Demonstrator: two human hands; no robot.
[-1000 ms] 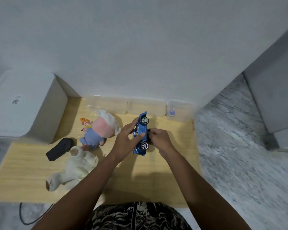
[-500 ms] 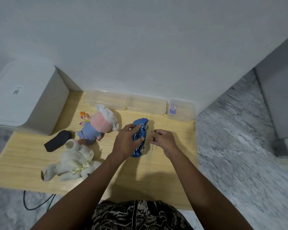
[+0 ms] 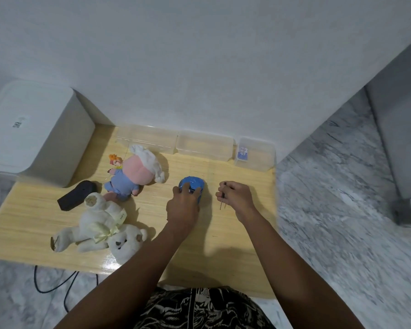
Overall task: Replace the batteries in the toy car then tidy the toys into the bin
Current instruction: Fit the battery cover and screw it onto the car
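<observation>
Fingers [image 3: 190, 187] of our left hand [image 3: 183, 207] are curling over the toy car [image 3: 193, 185] on the table [image 3: 29, 224]; our right hand [image 3: 235, 198] is pinching a screwdriver [image 3: 221, 200]. Light, rigid, probably slippery, so we are gripping its sides.

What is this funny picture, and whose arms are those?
A person wears a camera on the head, so you look down at their own arms. The left hand grips a blue toy car on a wooden table. The right hand pinches a thin screwdriver. Also on the table lie a white teddy, a pink doll, a black remote and clear boxes by the wall.
</observation>
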